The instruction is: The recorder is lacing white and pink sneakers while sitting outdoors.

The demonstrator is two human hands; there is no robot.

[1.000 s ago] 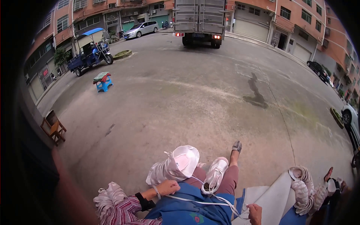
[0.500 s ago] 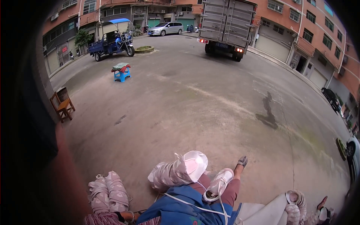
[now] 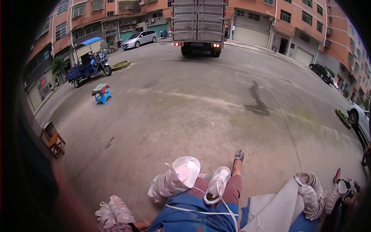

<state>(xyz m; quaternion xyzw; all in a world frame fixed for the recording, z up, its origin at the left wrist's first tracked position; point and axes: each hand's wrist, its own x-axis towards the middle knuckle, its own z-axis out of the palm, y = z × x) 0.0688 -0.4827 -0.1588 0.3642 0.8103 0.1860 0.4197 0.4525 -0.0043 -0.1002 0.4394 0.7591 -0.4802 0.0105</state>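
Observation:
Across my lap, over a blue apron (image 3: 181,216), lies a white lace-up sneaker (image 3: 219,179) with its toe pointing away from me. Its long white laces (image 3: 228,203) trail down over the apron. Left of it rests a nested stack of pale pink-and-white shoe uppers (image 3: 166,187), its open end facing right. My left hand's wrist (image 3: 143,224) shows at the lower edge, below a patterned sleeve; the fingers are hidden by the apron. My right hand is out of view.
More stacked uppers (image 3: 116,210) stand at lower left, others (image 3: 309,191) at lower right beside pale fabric (image 3: 276,203) and another person's foot (image 3: 337,175). Farther off are a wooden chair (image 3: 53,141), blue stool (image 3: 102,96), three-wheeler (image 3: 87,65), van (image 3: 140,38) and truck (image 3: 199,27).
My view has turned to the right, so the street scene sits farther left. The sneaker on my lap appears more upright, showing more of its toe. More of the right-hand stacks shows.

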